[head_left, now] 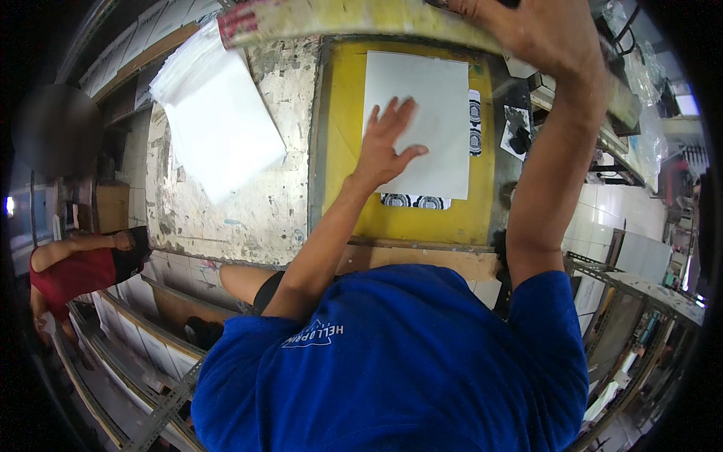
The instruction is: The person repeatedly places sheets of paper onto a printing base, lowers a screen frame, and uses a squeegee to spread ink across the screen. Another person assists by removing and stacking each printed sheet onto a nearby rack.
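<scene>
A white sheet of paper [433,90] lies on a yellow board [343,151]. My left hand [388,147] rests on the sheet, fingers spread and palm down. Black-and-white printed patterns [475,124] peek out past the sheet's right and lower edges. Raised at the top is a long, stained yellowish frame [339,21], seen edge-on, which looks like a printing screen. My right hand [546,34] is up against this frame and seems to grip it; its fingertips are partly cut off by the picture's upper edge.
A fanned stack of white paper [226,120] lies on the paint-spotted tabletop [282,98] at the left. Right of the board is a small ink-blackened sheet [516,132]. A person in a red shirt [75,271] is at the far left. Metal racks [640,290] stand at the right.
</scene>
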### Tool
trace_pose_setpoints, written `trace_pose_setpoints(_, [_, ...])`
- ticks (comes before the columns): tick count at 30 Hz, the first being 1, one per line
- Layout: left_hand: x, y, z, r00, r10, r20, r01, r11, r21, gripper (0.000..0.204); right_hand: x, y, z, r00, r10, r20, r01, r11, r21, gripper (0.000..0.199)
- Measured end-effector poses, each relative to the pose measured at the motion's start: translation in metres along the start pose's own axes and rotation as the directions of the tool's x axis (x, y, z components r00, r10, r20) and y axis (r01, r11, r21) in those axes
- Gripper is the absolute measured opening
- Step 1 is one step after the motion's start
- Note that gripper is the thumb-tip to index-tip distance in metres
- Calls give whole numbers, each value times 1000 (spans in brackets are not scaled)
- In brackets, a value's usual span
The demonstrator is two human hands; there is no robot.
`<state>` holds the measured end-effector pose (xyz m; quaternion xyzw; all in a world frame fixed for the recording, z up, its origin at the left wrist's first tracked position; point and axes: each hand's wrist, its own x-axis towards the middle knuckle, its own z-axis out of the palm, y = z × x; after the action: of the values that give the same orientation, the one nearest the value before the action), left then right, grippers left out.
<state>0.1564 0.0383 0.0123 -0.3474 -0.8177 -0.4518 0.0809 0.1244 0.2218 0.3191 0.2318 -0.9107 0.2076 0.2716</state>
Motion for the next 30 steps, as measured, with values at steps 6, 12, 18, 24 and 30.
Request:
trace_pose_setpoints(6, [-23, 64, -99, 741, -440, -507, -136, 641, -755, 113, -100, -48, 33, 996, 81, 26, -77, 989, -130, 54])
trace_pose_setpoints(12, [-150, 22, -79, 695, -692, -194, 412, 605, -681, 95, -180, -61, 95, 957, 264, 117, -269, 963, 31, 44])
trace_pose_setpoints(18, [-184, -7, -58, 840, -428, -334, 440, 897, -41, 97, -242, -49, 165, 854, 275, 443, -272, 960, -71, 66])
trace_pose_setpoints(24, [-190, -6, -59, 835, -465, -294, 522, 838, 157, 83, -244, -11, 211, 822, 413, 391, -375, 911, -173, 80])
trace_pose_setpoints(30, [-194, -8, -63, 843, -459, -280, 513, 842, 167, 78, -184, 87, 253, 905, 347, 248, -304, 932, -196, 84])
